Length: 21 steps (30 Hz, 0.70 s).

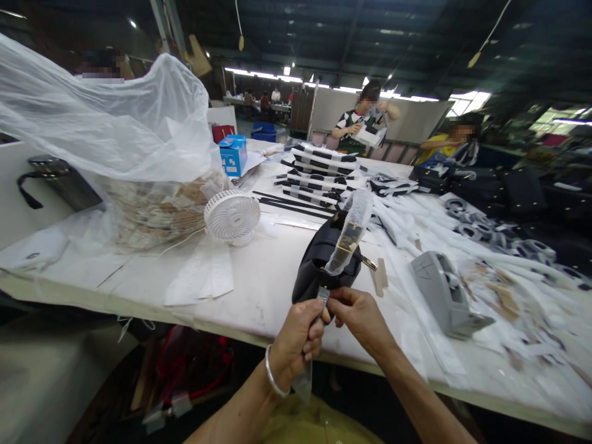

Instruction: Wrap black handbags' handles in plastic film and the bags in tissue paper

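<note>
A black handbag (pixel 313 262) stands near the front edge of the table, its handle (pixel 350 231) wrapped in clear plastic around gold hardware. A gold zip pull (pixel 369 263) sticks out at the bag's right side. My left hand (pixel 298 330), with a bangle on its wrist, is closed around a plastic-wrapped strap (pixel 324 295) at the near end of the bag. Some clear plastic hangs below that fist. My right hand (pixel 358 314) has its fingers pinched together at the same strap, against the left fingertips. What exactly lies between the right fingertips is hidden.
A white fan (pixel 232 216) and a large plastic bag of brown pieces (pixel 157 209) stand left, near a dark flask (pixel 65 182). A grey tape dispenser (pixel 444 296) sits right. Wrapped straps (pixel 319 172) are piled behind the handbag. Two people work across the table.
</note>
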Each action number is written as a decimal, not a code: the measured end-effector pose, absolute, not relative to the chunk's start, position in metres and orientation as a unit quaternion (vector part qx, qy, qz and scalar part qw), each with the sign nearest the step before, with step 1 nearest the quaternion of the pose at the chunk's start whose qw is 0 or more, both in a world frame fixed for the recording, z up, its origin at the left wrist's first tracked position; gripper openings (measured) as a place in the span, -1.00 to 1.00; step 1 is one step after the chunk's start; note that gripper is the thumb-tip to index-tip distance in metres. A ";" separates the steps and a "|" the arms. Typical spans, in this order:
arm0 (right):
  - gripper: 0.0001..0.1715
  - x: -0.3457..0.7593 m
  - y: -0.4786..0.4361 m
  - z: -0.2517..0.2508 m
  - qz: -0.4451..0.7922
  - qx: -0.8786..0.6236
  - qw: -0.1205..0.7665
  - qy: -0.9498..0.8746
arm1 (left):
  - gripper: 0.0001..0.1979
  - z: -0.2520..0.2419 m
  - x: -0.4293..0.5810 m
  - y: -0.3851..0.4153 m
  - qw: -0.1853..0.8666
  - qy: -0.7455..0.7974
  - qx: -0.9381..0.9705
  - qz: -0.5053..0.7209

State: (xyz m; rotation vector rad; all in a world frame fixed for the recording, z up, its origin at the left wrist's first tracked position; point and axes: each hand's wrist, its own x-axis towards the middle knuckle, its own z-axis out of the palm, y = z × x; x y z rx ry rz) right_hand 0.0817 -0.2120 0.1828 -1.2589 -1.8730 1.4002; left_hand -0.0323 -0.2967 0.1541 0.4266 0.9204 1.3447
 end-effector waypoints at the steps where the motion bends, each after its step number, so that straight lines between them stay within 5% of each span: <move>1: -0.78 0.079 -0.213 0.182 0.502 -0.475 0.240 -0.681 | -0.53 0.155 -0.030 -0.298 0.664 0.413 0.187 0.594; 6: -0.80 0.076 -0.214 0.181 0.449 -0.505 0.266 -0.687 | -0.48 0.155 -0.017 -0.301 0.624 0.445 0.190 0.613; 11: -0.63 0.089 -0.221 0.186 0.651 -0.434 0.203 -0.588 | -0.48 0.146 -0.017 -0.298 0.545 0.495 0.236 0.634; 21: -0.53 0.068 -0.237 0.169 0.682 -0.468 0.361 -0.432 | -0.59 0.146 -0.010 -0.297 0.540 0.491 0.307 0.611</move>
